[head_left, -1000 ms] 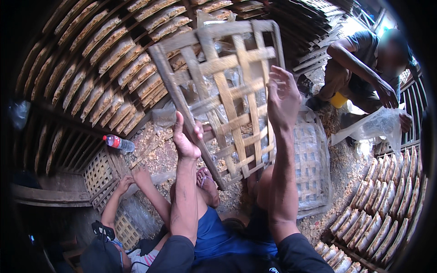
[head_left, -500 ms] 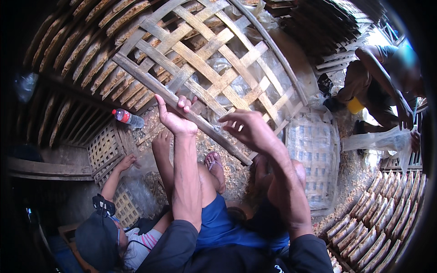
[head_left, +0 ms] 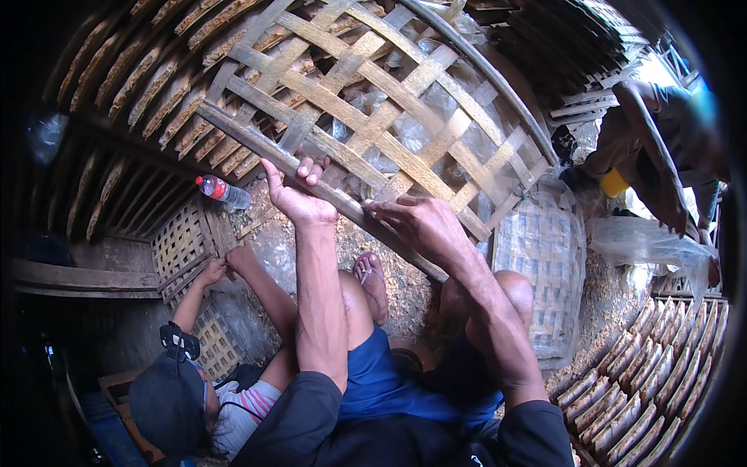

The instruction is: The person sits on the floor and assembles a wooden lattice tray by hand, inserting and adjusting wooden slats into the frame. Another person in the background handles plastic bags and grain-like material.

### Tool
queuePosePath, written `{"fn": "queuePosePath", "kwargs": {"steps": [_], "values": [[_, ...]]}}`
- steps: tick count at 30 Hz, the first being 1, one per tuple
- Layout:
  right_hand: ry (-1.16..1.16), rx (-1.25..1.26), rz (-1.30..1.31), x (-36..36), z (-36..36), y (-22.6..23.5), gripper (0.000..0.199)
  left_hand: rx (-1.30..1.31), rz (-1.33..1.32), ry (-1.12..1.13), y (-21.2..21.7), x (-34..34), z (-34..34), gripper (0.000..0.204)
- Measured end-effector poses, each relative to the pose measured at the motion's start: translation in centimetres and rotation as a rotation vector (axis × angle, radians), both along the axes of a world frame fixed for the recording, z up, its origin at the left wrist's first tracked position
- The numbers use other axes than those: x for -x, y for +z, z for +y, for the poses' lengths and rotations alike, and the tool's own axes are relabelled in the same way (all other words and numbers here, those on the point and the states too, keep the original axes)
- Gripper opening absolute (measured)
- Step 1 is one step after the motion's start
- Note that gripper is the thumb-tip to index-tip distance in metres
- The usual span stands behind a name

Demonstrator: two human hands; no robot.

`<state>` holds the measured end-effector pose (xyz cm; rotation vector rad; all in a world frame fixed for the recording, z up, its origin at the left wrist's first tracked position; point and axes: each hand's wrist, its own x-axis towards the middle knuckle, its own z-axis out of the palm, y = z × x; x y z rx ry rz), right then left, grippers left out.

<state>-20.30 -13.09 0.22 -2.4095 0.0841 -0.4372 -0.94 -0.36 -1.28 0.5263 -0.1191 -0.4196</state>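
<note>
A large woven bamboo lattice rack [head_left: 447, 140] is tilted up in front of me, its wooden near rail [head_left: 241, 133] slanting down to the right. My left hand [head_left: 302, 201] holds that rail from below, palm up, with the thumb on the near side and the fingertips curled over it. Further right along the same rail, my right hand [head_left: 424, 226] has its fingers bent and pinched against the wood. Its palm is hidden from view. Behind the lattice, crumpled clear plastic [head_left: 408, 128] shows through the gaps.
Slatted racks with rows of pale crumbly slabs [head_left: 148, 93] rise at left; more slabs [head_left: 642, 373] lie lower right. A plastic-covered woven rack [head_left: 537, 272] stands beside my knee. A red-capped bottle [head_left: 222, 191] is at left. One person [head_left: 167, 405] sits lower left, another [head_left: 646, 148] crouches right.
My right hand has come down from above the rail onto it. The rack has shifted slightly right. The lower-left person's hands have come together, and the right-hand person's plastic sheet has moved.
</note>
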Motion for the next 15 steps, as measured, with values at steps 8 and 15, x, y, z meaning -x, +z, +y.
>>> {"fn": "queuePosePath", "kwargs": {"steps": [8, 15], "values": [[0.019, 0.038, 0.003, -0.8, 0.9, -1.3, 0.026, -0.002, -0.009, -0.021, -0.1, 0.0, -0.1, 0.063], [-0.014, -0.029, -0.07, -0.6, 1.0, -0.9, 0.021, 0.009, 0.02, -0.015, -0.2, 0.4, 0.3, 0.063]]}}
